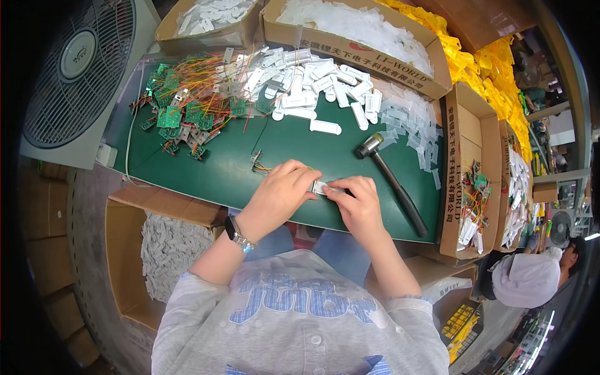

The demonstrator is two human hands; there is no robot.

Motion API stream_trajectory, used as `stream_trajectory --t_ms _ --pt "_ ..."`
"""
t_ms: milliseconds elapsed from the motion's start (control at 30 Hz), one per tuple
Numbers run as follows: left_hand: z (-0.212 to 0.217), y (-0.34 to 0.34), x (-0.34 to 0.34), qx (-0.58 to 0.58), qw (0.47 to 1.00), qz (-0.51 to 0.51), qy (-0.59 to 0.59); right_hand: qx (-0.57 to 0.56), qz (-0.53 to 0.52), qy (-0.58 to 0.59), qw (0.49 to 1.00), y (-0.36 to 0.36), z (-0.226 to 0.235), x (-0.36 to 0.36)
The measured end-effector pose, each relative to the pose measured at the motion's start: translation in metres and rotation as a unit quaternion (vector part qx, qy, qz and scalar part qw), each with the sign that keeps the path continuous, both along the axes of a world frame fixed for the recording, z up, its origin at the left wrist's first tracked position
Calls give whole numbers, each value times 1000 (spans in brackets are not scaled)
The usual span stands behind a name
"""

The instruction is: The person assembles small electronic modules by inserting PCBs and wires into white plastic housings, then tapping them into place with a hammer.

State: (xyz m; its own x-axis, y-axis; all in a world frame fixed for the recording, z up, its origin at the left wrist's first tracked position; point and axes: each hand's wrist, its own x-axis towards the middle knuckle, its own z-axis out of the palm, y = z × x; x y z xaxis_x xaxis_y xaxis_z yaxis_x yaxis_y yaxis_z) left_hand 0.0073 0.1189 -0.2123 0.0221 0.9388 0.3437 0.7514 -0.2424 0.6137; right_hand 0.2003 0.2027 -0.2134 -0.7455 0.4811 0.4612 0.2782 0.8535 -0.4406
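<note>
Close to the table's near edge, my left hand point(279, 189) pinches one end of a small white plastic casing point(320, 187). My right hand point(357, 203) has its thumb and fingers closed on the other end. Fingers cover much of the casing, so its inside cannot be made out. Thin coloured wires with a small part point(257, 165) stick out beyond my left hand onto the green tabletop point(219, 172). A mallet point(397, 185) with a black handle lies to the right of my right hand, its head pointing away from me.
Green circuit boards point(170, 117) with wires are heaped at the left, white casings point(325, 127) at the back, clear plastic pieces point(409, 119) at the right. Cardboard boxes point(451, 212) border the table. A fan point(78, 56) stands left; a person point(526, 278) sits far right.
</note>
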Motion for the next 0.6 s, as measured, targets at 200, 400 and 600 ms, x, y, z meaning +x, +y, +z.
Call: stream_trajectory --t_ms 200,400,600 --pt "2 -1 0 14 1000 2 2 -16 8 4 1000 1 -1 -2" --pt "-1 0 -2 28 998 -22 58 41 11 -36 998 -1 0 0" --pt "-3 2 -1 37 996 -45 66 74 -11 -67 995 -11 3 3"
